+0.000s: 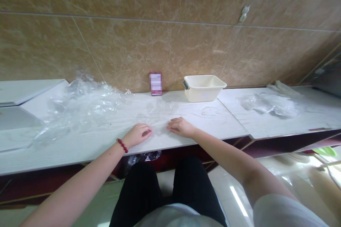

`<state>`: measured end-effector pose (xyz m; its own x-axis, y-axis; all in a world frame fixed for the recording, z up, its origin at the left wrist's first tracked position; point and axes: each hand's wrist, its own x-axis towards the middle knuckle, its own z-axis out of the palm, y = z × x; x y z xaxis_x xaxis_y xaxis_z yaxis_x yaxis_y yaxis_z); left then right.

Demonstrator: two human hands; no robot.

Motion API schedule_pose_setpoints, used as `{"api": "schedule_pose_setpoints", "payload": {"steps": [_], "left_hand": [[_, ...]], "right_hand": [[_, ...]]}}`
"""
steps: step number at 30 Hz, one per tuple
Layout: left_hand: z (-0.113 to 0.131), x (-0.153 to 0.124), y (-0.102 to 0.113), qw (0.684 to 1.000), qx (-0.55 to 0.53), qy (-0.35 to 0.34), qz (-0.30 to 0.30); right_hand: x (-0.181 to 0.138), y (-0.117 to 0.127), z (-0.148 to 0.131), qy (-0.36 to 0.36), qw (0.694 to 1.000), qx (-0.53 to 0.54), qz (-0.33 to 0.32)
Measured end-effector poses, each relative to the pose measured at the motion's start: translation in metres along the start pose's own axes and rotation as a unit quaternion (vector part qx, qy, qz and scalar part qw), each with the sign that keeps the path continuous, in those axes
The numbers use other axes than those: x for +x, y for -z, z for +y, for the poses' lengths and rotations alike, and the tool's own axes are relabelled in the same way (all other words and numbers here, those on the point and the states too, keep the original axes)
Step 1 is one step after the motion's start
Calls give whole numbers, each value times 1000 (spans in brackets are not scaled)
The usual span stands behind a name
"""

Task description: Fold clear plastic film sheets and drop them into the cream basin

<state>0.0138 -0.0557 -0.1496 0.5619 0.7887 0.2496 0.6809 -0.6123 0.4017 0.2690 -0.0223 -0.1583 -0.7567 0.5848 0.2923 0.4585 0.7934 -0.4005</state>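
Note:
My left hand [137,134], with a red bead bracelet [122,145] at the wrist, rests near the counter's front edge, its fingers curled round to the thumb. Facing it across a small gap, my right hand [181,127] is also loosely closed, fingertips pointing left. Whatever the fingertips may pinch is too faint to make out. Just beyond both hands lies thin clear plastic [160,107] with rounded outlines, hard to see against the white counter [106,149].
Crumpled clear plastic bags [90,103] spread over the left side, next to a white box [32,92]. A cream plastic bin [204,94] and a small upright red-and-white card [156,84] stand by the marbled wall. More clear plastic [271,103] lies at right.

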Motion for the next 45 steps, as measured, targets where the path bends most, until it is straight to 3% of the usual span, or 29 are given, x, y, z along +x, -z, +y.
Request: {"api": "schedule_pose_setpoints", "payload": {"steps": [6, 10, 12, 14, 19, 23, 33, 38, 41, 45], "left_hand": [[1, -4, 11, 999, -7, -13, -33], [3, 10, 10, 1000, -12, 5, -2], [9, 21, -2, 999, 21, 27, 25], [17, 31, -19, 995, 72, 60, 41], [29, 38, -53, 976, 171, 135, 0], [28, 36, -56, 969, 201, 137, -28], [32, 37, -51, 958, 232, 155, -69], [15, 46, -38, 960, 219, 172, -21], [-11, 59, -30, 953, 230, 196, 4], [-46, 77, -25, 956, 234, 179, -9]], "right_hand": [[-11, 21, -7, 1, 999, 12, -38], [5, 31, -1, 1, 999, 40, 14], [23, 25, 2, -17, 998, 51, 38], [42, 11, 4, -41, 998, 51, 15], [72, -29, 16, -110, 992, -34, -44], [83, -37, 34, -174, 980, -95, -21], [119, -19, 65, -311, 937, -148, -57], [122, -19, 63, -313, 936, -157, -3], [120, -27, 50, -283, 947, -154, 20], [116, -38, 32, -237, 960, -151, 10]]}}
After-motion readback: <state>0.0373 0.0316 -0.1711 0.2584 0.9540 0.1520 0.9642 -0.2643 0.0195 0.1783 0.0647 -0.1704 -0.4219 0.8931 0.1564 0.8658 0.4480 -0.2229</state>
